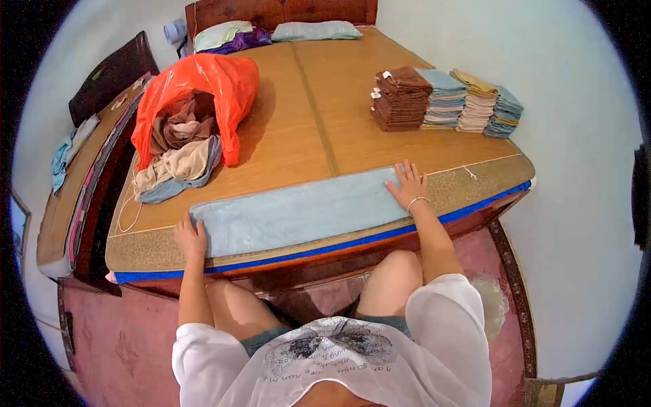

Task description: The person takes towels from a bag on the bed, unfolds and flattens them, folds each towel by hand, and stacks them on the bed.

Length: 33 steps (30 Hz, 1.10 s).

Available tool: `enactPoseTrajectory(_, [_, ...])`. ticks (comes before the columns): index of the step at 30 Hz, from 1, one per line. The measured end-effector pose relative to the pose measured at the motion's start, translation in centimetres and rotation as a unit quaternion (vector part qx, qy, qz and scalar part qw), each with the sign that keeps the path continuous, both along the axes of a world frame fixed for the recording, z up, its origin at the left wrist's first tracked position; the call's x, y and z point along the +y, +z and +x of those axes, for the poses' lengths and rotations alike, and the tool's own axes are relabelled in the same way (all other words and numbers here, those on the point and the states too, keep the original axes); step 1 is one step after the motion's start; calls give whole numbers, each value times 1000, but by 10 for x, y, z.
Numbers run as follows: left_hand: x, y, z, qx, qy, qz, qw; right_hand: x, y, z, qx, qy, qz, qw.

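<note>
A light blue towel (pixel 298 211), folded into a long strip, lies flat along the front edge of the bed. My left hand (pixel 191 237) touches its left end, fingers stretched out over the corner. At the far right end my right hand (pixel 409 188) rests palm down on the cloth, fingers spread, a bracelet on the wrist. Neither hand grips anything. Behind the towel on the left, an orange-red plastic bag (pixel 239 88) lies with its mouth towards me, and crumpled brown, beige and blue cloths (pixel 180 161) spill out of it.
Folded stacks stand at the right: brown towels (pixel 401 102), blue and pale ones (pixel 442 102), beige ones (pixel 477 105) and blue-grey ones (pixel 503 114). Pillows (pixel 317 30) lie by the headboard (pixel 305 10). A second bed (pixel 88 163) is at the left, a wall (pixel 556 136) at the right.
</note>
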<state>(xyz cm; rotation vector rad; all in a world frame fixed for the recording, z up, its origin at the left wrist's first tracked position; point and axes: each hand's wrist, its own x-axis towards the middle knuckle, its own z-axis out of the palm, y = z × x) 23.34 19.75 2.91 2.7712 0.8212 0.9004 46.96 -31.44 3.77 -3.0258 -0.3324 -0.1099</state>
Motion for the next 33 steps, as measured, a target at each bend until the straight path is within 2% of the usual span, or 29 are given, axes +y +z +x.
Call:
enactPoseTrajectory(2, [-4, 17, -7, 11, 2, 32, 999, 2, 3, -5, -7, -7, -7, 1000])
enactPoseTrajectory(4, [0, 26, -14, 31, -15, -79, 996, 2, 0, -5, -18, -12, -7, 1000])
enactPoseTrajectory(6, [17, 22, -12, 25, -7, -92, 995, 2, 1, -7, -26, -12, -7, 1000])
enactPoseTrajectory(8, [28, 26, -8, 128, 26, -223, 966, 4, 6, -10, -15, -12, 12, 1000])
enactPoseTrajectory(12, [27, 32, 0, 200, 29, -175, 964, 18, 15, -16, -81, -37, 19, 996])
enactPoseTrajectory(14, [43, 16, 10, 134, -10, -183, 974, 36, 14, -19, -193, 52, 106, 974])
enactPoseTrajectory(15, [36, 20, 13, 133, -12, -182, 974, 50, 17, -26, -160, 96, 207, 960])
enactPoseTrajectory(16, [25, 23, 20, 25, -90, -338, 936, 67, 20, -33, -125, 139, 304, 934])
enactPoseTrajectory(17, [8, 28, 27, -82, -162, -481, 858, 85, 23, -40, -4, 166, 382, 909])
enactPoseTrajectory(19, [-52, 70, 33, -51, -212, -491, 844, 122, 35, -63, 231, 185, 510, 807])
enactPoseTrajectory(20, [-76, 78, 41, -58, -244, -506, 825, 138, 45, -76, 339, 179, 560, 735])
enactPoseTrajectory(22, [-132, 92, 49, -63, -314, -552, 770, 159, 59, -96, 462, 153, 657, 576])
enactPoseTrajectory(23, [-161, 99, 50, -62, -352, -581, 732, 162, 70, -105, 462, 150, 657, 576])
enactPoseTrajectory(25, [-198, 107, 48, 15, -453, -590, 669, 162, 87, -115, 444, 14, 758, 478])
enactPoseTrajectory(26, [-204, 103, 50, 14, -454, -590, 667, 156, 82, -107, 443, 14, 757, 480])
enactPoseTrajectory(28, [-213, 91, 52, 45, -506, -610, 607, 137, 52, -78, 387, 141, 700, 583])
enactPoseTrajectory(29, [-213, 91, 51, 30, -469, -612, 635, 130, 35, -64, 379, 138, 710, 578])
enactPoseTrajectory(30, [-207, 84, 53, 35, -471, -612, 635, 117, 42, -63, 352, 128, 689, 621])
enactPoseTrajectory(31, [-197, 71, 58, -5, -416, -601, 683, 102, 52, -60, 325, 118, 665, 662])
enactPoseTrajectory(32, [-186, 57, 64, -45, -358, -585, 726, 86, 54, -50, 295, 129, 671, 668])
enactPoseTrajectory(33, [-176, 44, 68, -39, -358, -585, 726, 69, 55, -40, 267, 139, 677, 672])
